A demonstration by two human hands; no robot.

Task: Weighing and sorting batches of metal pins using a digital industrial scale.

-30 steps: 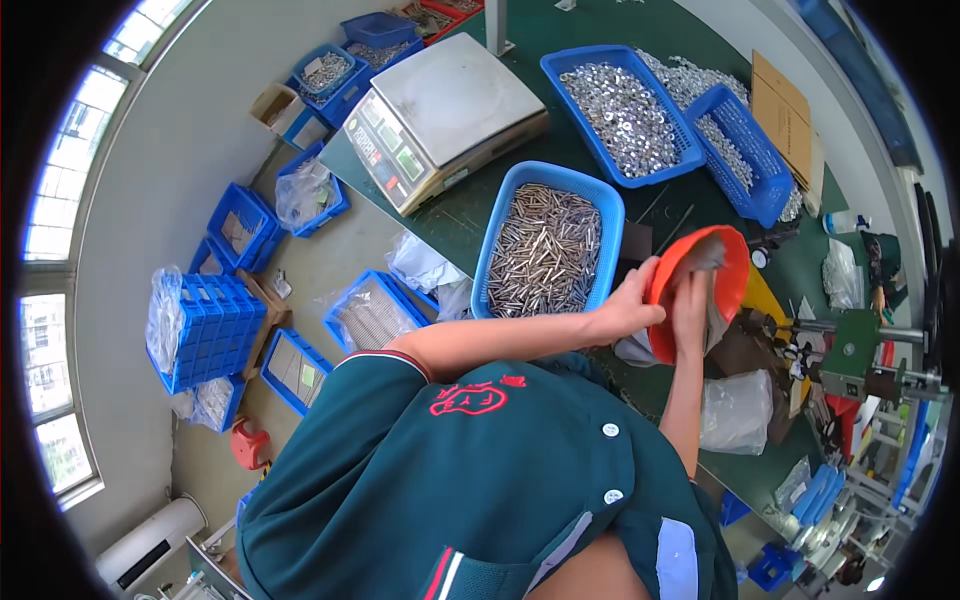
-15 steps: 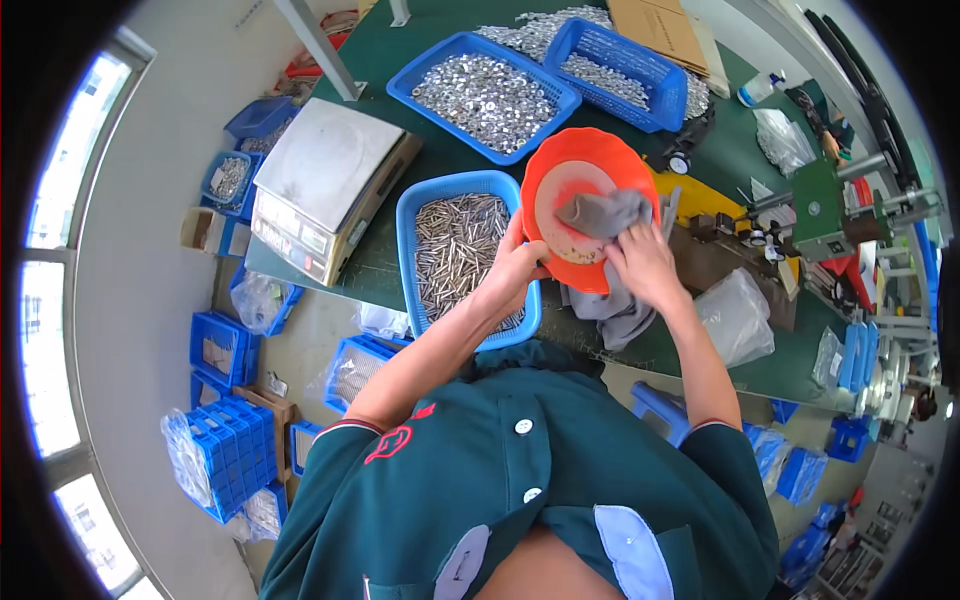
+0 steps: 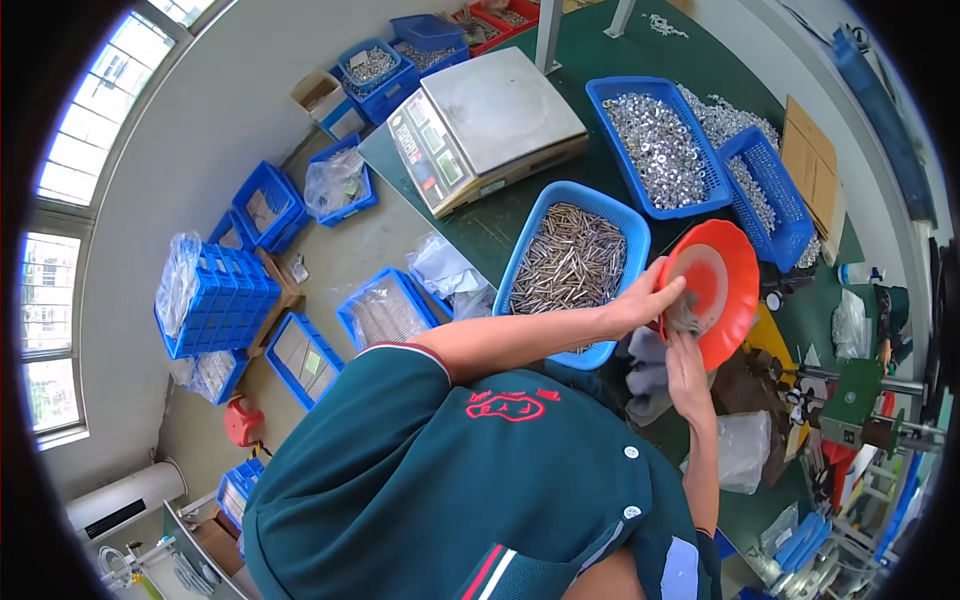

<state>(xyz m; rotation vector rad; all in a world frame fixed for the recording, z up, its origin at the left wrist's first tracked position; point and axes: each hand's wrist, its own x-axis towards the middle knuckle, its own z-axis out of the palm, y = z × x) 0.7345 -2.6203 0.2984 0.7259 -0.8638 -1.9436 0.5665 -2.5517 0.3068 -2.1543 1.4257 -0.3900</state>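
Note:
An orange-red bowl [image 3: 735, 290] with a scalloped rim is tilted above the right side of the table, its inside facing me. My left hand [image 3: 648, 298] grips its left rim, thumb over the edge. My right hand [image 3: 687, 375] presses a grey cloth [image 3: 683, 316] against the dusty inside of the bowl, fingers closed on it. More grey fabric [image 3: 648, 378] lies below the bowl, near the table edge. Just left of the bowl stands a blue basket [image 3: 519, 262] full of small metal pins [image 3: 570, 262].
A weighing scale [image 3: 515, 120] stands on the green table [image 3: 690, 40]. Behind the bowl are a blue basket [image 3: 597, 92] of metal nuts and another blue basket [image 3: 795, 190]. A green machine [image 3: 850, 400] and a plastic bag [image 3: 742, 452] are at right. Blue crates [image 3: 225, 295] stand on the floor.
My view has turned left, so the table and bowl appear further right. The cloth has moved from the bowl's middle toward its lower left inside. Both hands keep their holds.

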